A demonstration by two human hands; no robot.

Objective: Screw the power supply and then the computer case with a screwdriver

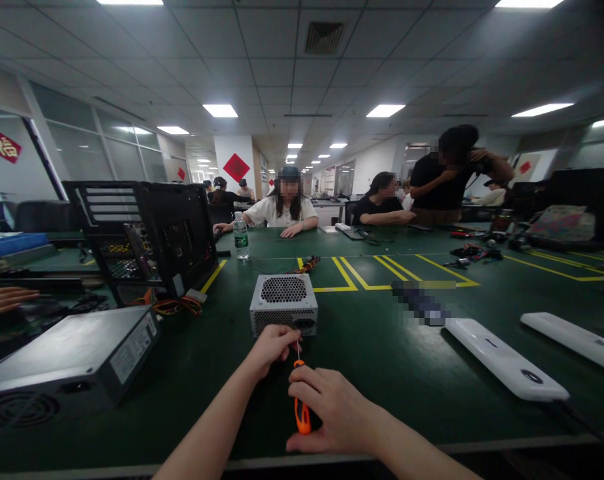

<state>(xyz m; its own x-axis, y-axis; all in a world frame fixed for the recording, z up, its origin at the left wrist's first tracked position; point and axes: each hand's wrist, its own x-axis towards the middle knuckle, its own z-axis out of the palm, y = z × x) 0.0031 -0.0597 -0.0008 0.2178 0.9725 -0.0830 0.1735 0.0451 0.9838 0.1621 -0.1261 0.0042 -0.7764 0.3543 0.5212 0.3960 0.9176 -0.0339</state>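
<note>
A grey computer power supply [284, 303] with a round honeycomb fan grille on top stands in front of me on the green table. My right hand [332, 407] is closed round an orange and black screwdriver [302, 413], whose thin shaft points away from me toward the power supply's near face. At the shaft's tip, my left hand [272, 348] is pinched shut beside the lower edge of that face, near the power socket. What lies between its fingertips, if anything, is too small to make out.
A larger power supply [77, 353] lies at left, near an open black computer case [147, 233] and another person's hand [7, 301]. A water bottle [241, 240] stands farther back. Two white devices [502, 360] lie at right. A person [287, 207] sits opposite.
</note>
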